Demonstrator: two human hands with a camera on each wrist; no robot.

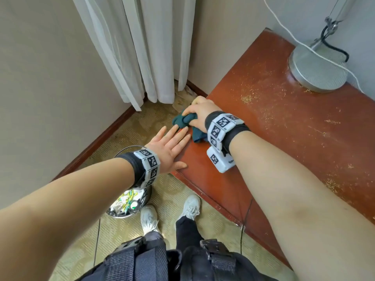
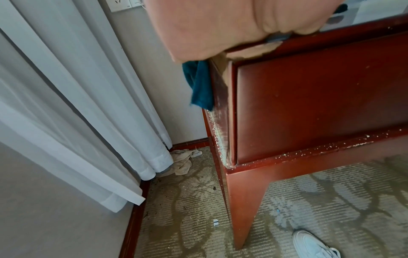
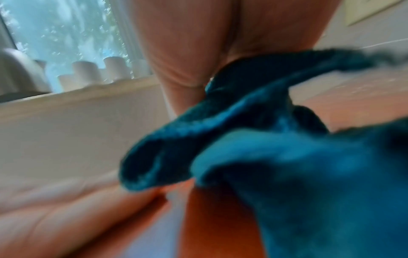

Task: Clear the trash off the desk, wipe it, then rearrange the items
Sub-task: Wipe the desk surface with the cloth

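Observation:
My right hand (image 1: pixel 199 113) grips a bunched teal cloth (image 1: pixel 183 120) at the left edge of the red-brown desk (image 1: pixel 284 126). Part of the cloth (image 2: pixel 199 83) hangs over the desk's side, and in the right wrist view the cloth (image 3: pixel 287 157) fills the blurred frame. My left hand (image 1: pixel 172 147) is open, palm up, fingers straight, held at the desk's near left corner just below the cloth. Yellowish crumbs and dust are scattered across the desk top.
A round grey lamp base (image 1: pixel 317 67) with a white cord stands at the desk's back right. A metal bin (image 1: pixel 129 201) full of trash sits on the carpet under my left wrist. White curtains (image 1: pixel 142 47) hang in the corner, a crumpled rag (image 2: pixel 181 162) beneath them.

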